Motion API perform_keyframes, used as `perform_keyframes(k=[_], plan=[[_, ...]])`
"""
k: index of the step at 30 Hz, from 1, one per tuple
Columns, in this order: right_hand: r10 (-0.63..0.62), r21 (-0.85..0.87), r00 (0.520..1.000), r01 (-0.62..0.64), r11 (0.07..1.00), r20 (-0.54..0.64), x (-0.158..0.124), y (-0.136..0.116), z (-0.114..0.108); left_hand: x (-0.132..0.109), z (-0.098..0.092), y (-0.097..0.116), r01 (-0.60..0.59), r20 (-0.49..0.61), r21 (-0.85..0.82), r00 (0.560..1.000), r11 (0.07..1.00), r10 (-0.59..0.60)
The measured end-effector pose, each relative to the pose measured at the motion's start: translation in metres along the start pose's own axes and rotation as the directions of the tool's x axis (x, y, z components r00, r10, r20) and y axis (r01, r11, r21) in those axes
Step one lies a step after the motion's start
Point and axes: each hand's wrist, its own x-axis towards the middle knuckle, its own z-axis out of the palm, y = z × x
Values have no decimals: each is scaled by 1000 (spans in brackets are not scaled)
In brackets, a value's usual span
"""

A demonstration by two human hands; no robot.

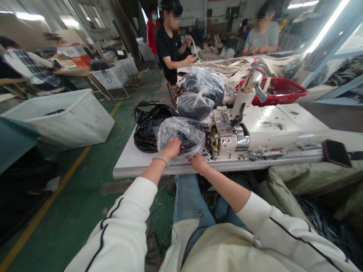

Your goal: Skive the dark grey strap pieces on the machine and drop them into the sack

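Note:
My left hand (pixel 171 148), with a pale bangle (pixel 160 159) on its wrist, presses into a clear plastic bag (pixel 181 136) holding dark contents. My right hand (pixel 198 163) sits at the bag's lower edge, its fingertips partly hidden. Both hands are over a white worktable (pixel 141 165), left of an industrial sewing machine (pixel 235 132). A black plastic bag (pixel 150 128) lies directly behind my left hand. Two more clear bags of dark material (pixel 204 85) are piled farther back.
A red basket (pixel 279 92) and long cream straps (pixel 241 68) lie beyond the machine. A large white bin (pixel 65 119) stands on the green floor to my left. Co-workers sit nearby: one in a black shirt (pixel 170 49), another in a grey shirt (pixel 262 39).

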Motion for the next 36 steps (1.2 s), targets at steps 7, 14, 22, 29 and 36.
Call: perform_keyframes(k=[7, 14, 22, 29, 36], plan=[[310, 87, 932, -330, 940, 185, -66, 19, -54, -3, 9, 2, 62, -131, -54, 989, 997, -68], [221, 216, 920, -299, 929, 323, -138, 44, -115, -50, -14, 44, 22, -277, -163, 958, 986, -67], [-113, -289, 852, 294, 911, 511, -157, 31, -132, -119, 6, 171, 217, 345, -878, 904, 427, 252], [-80, 192, 938, 15, 981, 338, -173, 45, -141, -142, 25, 211, 647, 614, -758, 750, -80, 245], [-56, 542, 996, 11, 840, 66, -195, 44, -163, -141, 7, 214, 293, 373, -905, 896, -309, -241]])
